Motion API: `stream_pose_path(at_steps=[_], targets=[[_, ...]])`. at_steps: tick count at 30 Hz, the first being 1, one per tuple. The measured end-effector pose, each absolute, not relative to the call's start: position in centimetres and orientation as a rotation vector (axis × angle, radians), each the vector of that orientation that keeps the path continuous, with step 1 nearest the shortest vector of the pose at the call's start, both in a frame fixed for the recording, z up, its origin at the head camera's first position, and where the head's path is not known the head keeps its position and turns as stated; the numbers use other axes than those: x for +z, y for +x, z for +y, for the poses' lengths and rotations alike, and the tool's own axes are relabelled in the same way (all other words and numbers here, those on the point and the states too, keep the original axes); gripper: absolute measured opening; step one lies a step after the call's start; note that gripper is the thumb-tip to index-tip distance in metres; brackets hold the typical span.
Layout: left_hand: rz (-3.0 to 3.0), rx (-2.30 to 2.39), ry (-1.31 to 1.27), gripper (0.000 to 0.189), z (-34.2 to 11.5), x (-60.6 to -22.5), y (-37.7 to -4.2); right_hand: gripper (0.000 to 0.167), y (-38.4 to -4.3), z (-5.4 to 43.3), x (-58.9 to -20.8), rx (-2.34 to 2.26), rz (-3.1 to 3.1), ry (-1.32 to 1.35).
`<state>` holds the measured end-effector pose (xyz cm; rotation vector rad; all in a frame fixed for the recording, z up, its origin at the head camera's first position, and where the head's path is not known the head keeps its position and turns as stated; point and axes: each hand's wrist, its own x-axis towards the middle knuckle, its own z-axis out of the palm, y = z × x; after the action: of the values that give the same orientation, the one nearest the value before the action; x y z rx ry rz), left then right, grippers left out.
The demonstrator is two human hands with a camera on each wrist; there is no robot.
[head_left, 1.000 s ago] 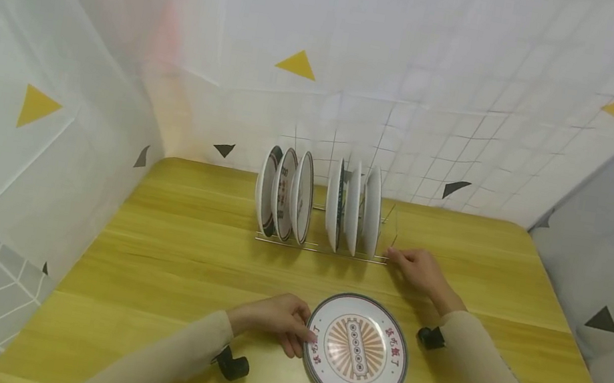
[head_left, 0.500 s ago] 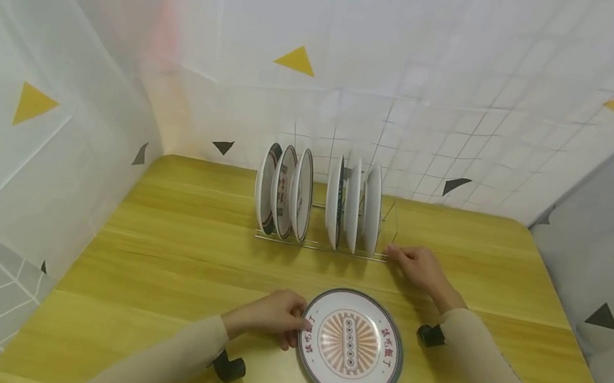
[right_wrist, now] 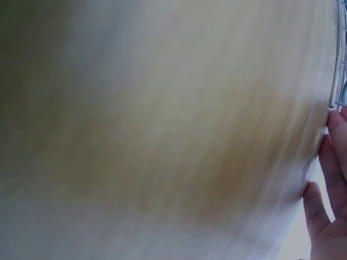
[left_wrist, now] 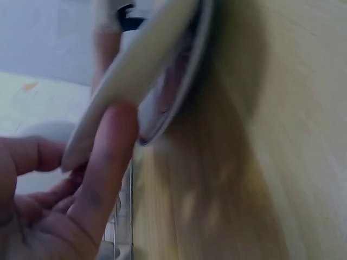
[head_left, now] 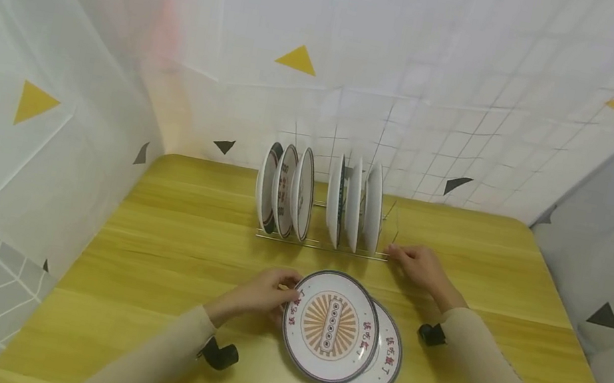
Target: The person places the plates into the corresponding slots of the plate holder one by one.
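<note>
My left hand (head_left: 259,292) pinches the left rim of a white plate (head_left: 330,327) with red characters and an orange sunburst. In the left wrist view, this plate's rim (left_wrist: 135,65) is gripped between thumb and fingers, tilted up from the one beneath. A matching lower plate (head_left: 392,348) lies partly covered by it, offset to the right. At the front right corner of a wire dish rack (head_left: 313,244) is my right hand (head_left: 422,268). Its fingertips (right_wrist: 333,116) rest at the end of the rack's wire, thumb spread apart from them.
Three plates stand on edge in the rack's left part, a patterned plate (head_left: 284,191) among them. After a gap come three more, the outermost a white plate (head_left: 372,209). Behind the wooden table (head_left: 185,225) hangs a pale sheet (head_left: 370,33).
The upper plate has slid left and away from me with my left hand, uncovering the lower plate's right side. My right hand stays at the rack's corner.
</note>
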<state>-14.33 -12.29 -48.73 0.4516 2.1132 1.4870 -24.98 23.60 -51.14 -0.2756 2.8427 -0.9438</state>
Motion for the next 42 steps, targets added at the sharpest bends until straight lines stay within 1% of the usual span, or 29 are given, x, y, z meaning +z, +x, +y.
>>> stream_pose_path(at_steps=[5, 10, 12, 15, 19, 22, 27, 30, 34, 42], targets=[[1.832, 1.598, 0.431, 0.029, -13.5, -48.5, -14.7, 0.046, -25.1, 23.7, -51.1, -0.940, 2.852, -0.276], [1.743, 1.624, 0.439, 0.031, -14.2, -48.9, -14.6, 0.046, -25.1, 23.7, -51.2, -0.942, 2.853, -0.291], [1.742, 1.624, 0.468, 0.035, -14.5, -48.7, -14.4, 0.044, -25.1, 23.7, -51.2, -0.940, 2.851, -0.294], [1.719, 1.645, 0.537, 0.046, -14.9, -47.8, -14.2, 0.043, -25.0, 23.7, -51.2, -0.942, 2.847, -0.280], [1.625, 1.767, 0.644, 0.056, -16.2, -45.6, -14.0, 0.044, -25.0, 23.7, -51.0, -0.937, 2.841, -0.283], [1.544, 1.920, 0.704, 0.059, -17.6, -43.2, -14.2, 0.045, -25.0, 23.6, -50.9, -0.946, 2.829, -0.271], [1.573, 2.153, 0.693, 0.067, -19.9, -38.5, -15.0, 0.046, -25.0, 23.6, -51.0, -0.960, 2.829, -0.255], [1.629, 2.253, 0.684, 0.067, -20.8, -36.0, -16.0, 0.044, -25.1, 23.6, -51.1, -0.961, 2.832, -0.254], [1.712, 2.300, 0.653, 0.066, -21.4, -33.7, -17.5, 0.041, -25.0, 23.7, -51.0, -0.962, 2.828, -0.263], [1.902, 2.179, 0.532, 0.061, -20.2, -31.1, -20.6, 0.043, -24.8, 23.8, -51.0, -0.940, 2.841, -0.278]])
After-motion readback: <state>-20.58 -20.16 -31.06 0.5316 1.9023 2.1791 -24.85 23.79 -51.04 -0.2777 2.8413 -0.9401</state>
